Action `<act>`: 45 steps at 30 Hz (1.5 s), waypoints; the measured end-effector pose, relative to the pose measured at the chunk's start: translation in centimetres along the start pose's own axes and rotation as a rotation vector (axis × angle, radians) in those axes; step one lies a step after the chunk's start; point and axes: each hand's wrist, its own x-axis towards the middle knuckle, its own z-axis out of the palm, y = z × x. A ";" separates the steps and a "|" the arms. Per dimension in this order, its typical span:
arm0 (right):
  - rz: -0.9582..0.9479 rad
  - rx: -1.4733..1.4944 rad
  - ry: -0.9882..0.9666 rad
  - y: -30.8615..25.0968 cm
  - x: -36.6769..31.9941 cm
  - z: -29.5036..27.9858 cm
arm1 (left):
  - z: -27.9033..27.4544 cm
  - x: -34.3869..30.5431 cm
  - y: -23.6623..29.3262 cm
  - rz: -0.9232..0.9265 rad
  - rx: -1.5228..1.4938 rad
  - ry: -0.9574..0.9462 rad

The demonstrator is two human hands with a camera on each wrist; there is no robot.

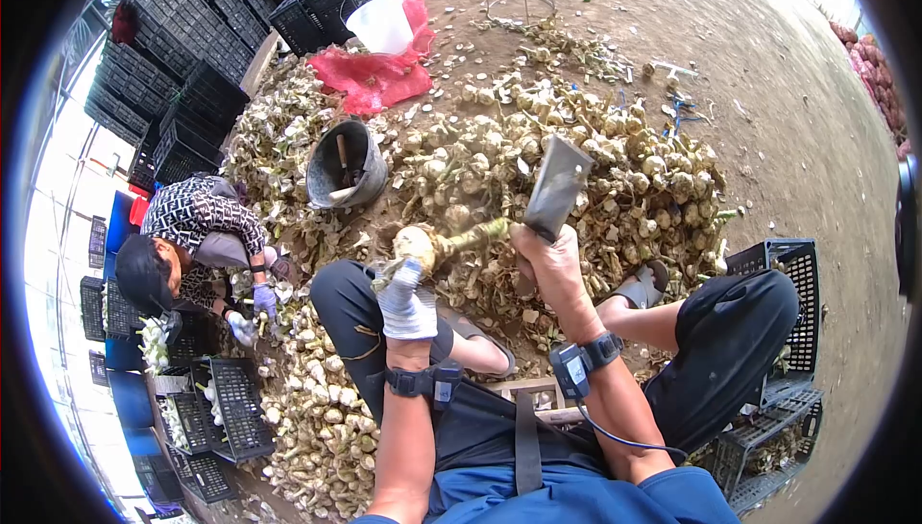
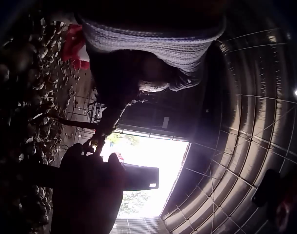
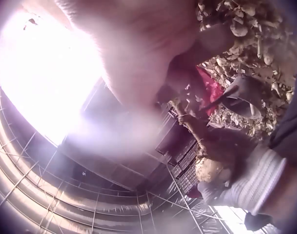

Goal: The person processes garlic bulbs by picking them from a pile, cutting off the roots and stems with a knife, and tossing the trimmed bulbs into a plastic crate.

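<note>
The gloved left hand (image 1: 407,303) grips a garlic bulb (image 1: 415,243) whose long stem (image 1: 473,235) points toward the right hand. In the bare right hand (image 1: 549,260) is a cleaver with a broad grey blade (image 1: 559,186), tilted upward; its fingers are at the stem's end. The right wrist view shows the bulb (image 3: 208,169) in the gloved hand (image 3: 246,187), its stem reaching up to the bare hand (image 3: 133,53). The left wrist view is dark, with the bare hand (image 2: 90,187) at the stem's tip.
Garlic heaps (image 1: 615,159) cover the ground ahead and at left (image 1: 317,409). A bucket (image 1: 348,164) with tools, a red net (image 1: 370,77) and a white bucket (image 1: 381,24) stand beyond. Another person (image 1: 197,226) crouches at left among black crates (image 1: 240,407). More crates (image 1: 792,303) are at right.
</note>
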 end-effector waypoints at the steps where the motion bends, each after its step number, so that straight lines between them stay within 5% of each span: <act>1: -0.119 -0.039 -0.024 -0.4 -0.2 0.6 | 1.5 -0.5 1.3 -0.031 -0.137 -0.008; 4: -0.460 -0.498 -0.018 0.9 0.0 1.0 | 2.3 -0.7 1.5 -0.073 -0.236 -0.035; 8: -0.580 -0.578 0.054 3.2 0.3 1.6 | 2.9 -1.1 0.8 -0.117 -0.258 -0.005; 13: -0.171 -0.833 0.084 14.4 0.0 -2.0 | 3.3 -1.5 0.5 -0.225 -0.494 0.023; 16: 0.059 -0.975 0.135 19.1 -1.4 -4.4 | 2.9 -0.9 3.6 -0.100 -0.658 0.088; 18: 0.082 -1.058 0.180 19.4 -1.6 -5.6 | -2.2 1.2 5.7 0.048 -1.050 -0.232; 20: 0.048 -1.066 0.262 18.7 0.3 -6.4 | -0.5 -0.3 12.2 0.047 -1.523 -0.290; 22: -0.023 -1.125 0.362 16.5 2.9 -6.3 | -2.6 -0.3 13.5 0.254 -1.385 -0.346; 27: -0.083 -1.365 0.355 14.7 10.9 -7.3 | -0.8 -0.2 10.0 -0.003 -1.225 -0.384; 34: -0.024 -1.498 0.287 17.8 16.8 -7.1 | -1.0 0.1 6.8 -0.103 -0.955 -0.118; 39: 0.003 -1.276 0.343 19.3 17.5 -6.9 | -1.5 0.3 6.6 -0.112 -0.856 0.007; 45: -0.015 -0.804 0.374 17.0 13.6 -5.6 | -1.4 1.1 5.1 -0.213 -0.622 -0.084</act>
